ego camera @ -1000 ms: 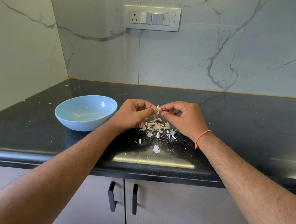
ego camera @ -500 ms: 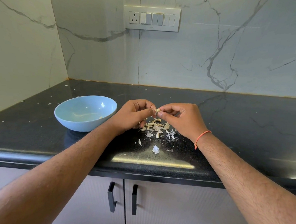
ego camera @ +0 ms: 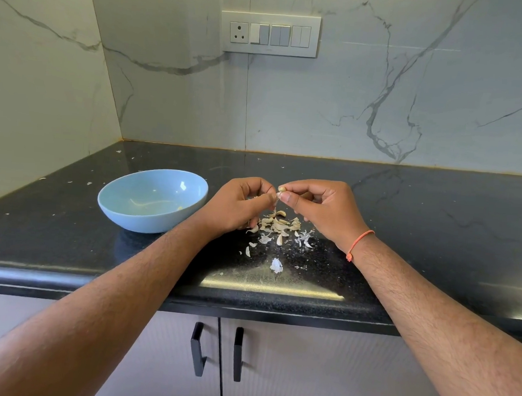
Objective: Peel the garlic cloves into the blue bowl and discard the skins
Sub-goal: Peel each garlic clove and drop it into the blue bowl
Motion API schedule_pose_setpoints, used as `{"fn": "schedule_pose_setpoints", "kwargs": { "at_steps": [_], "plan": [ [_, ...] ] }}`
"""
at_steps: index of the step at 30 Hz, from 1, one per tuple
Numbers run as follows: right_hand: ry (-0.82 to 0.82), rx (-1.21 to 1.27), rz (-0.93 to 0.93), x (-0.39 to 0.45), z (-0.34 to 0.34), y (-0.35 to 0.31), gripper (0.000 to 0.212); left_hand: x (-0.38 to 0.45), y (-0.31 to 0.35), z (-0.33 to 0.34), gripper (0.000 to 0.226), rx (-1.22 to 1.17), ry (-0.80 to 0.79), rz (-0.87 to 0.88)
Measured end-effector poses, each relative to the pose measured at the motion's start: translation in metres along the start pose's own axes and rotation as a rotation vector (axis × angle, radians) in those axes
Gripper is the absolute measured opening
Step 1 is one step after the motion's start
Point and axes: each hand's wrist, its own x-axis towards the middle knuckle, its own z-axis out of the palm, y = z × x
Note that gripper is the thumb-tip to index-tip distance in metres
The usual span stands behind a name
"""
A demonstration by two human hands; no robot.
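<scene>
Presently both hands work one garlic clove (ego camera: 282, 189), held in the air just right of the blue bowl (ego camera: 152, 199) and above the heap of cloves and skins (ego camera: 278, 225). The right hand (ego camera: 320, 211) has its fingers curled, pinching the clove between thumb and forefinger. The left hand (ego camera: 237, 207) is likewise curled, its thumb and forefinger tip nipping at the clove's lower edge, apparently on a flap of skin. Compared with a second ago, less of the clove shows between the fingertips and the hands sit marginally closer together; judgement: the skin is being worked loose, not yet removed. The bowl holds little, only a few pale bits too small to identify. Loose skins (ego camera: 276, 265) lie on the tabletop (ego camera: 436, 241) nearer the person than the bowl. Most of the task remains.
</scene>
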Motion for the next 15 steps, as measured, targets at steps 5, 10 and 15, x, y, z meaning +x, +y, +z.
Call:
{"fn": "schedule_pose_setpoints", "kwargs": {
  "at_steps": [5,10,15],
  "plan": [
    [0.015,0.089,0.037,-0.0003,-0.001,-0.0005,0.012,0.0001,-0.0004,-0.0008,0.015,0.017,0.004,-0.006],
    [0.06,0.308,0.125,0.0027,-0.0039,-0.0015,0.01,0.0007,-0.0034,0.0012,0.012,0.099,0.025,0.009],
    [-0.059,0.303,0.241,0.0023,-0.0037,-0.0006,0.011,-0.0004,-0.0056,0.0027,0.011,0.14,0.098,0.059]
  ]
}}
